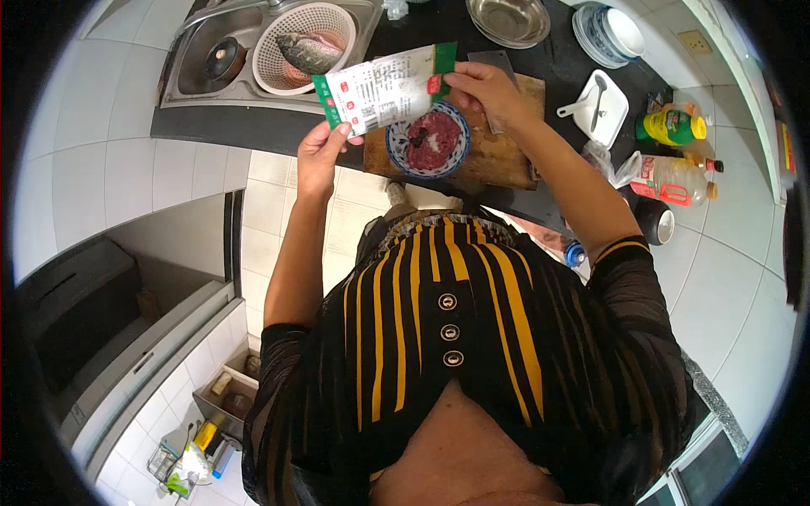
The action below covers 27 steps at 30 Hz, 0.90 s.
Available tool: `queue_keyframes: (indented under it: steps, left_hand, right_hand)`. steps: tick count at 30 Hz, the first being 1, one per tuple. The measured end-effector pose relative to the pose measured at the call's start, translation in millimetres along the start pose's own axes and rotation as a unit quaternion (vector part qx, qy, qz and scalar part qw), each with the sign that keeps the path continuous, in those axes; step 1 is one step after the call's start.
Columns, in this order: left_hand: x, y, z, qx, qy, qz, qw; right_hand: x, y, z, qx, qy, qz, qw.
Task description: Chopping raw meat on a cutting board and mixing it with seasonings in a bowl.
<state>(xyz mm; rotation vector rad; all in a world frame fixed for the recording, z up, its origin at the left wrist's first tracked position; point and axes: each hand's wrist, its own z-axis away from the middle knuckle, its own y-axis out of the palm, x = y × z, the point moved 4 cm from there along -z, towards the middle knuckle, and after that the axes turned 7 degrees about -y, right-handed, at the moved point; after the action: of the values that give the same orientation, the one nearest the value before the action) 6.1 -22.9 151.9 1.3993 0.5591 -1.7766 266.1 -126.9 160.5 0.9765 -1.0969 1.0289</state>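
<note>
Both hands hold a white and green printed packet (383, 92) by its two ends. My left hand (324, 148) pinches its lower left corner between thumb and fingers. My right hand (484, 92) grips the right end. Just below the packet, a blue-and-white bowl (465, 150) holds minced meat (436, 147) with a dark patch and some white powder or grains on it. The bowl stands on a wooden cutting board (506, 166). A cleaver's flat metal blade (500, 61) lies partly behind my right hand. Whether the packet is open cannot be seen.
At left, a steel sink (190, 79) holds a white colander (262, 60) with a fish piece (309, 54). Metal bowls (509, 22), stacked dishes (585, 38) and a white container with spoons (617, 111) stand behind and to the right. Bottles (680, 180) line the right wall.
</note>
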Motion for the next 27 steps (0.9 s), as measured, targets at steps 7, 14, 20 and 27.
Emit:
queue_keyframes:
  steps: [7,14,20,27]
  left_hand:
    - [6,2,18,-0.052,0.024,-0.062,0.996]
    - [4,12,32,-0.059,0.037,-0.072,0.995]
    - [9,9,41,-0.048,0.027,-0.103,0.993]
    - [1,19,46,-0.064,0.052,-0.104,0.991]
  right_hand:
    - [-26,5,-2,0.003,-0.056,-0.049,0.997]
    - [-35,6,2,0.029,-0.046,-0.068,0.996]
    - [-47,8,0,0.027,-0.036,-0.087,0.995]
    - [-61,15,-3,0.056,0.003,-0.095,0.994]
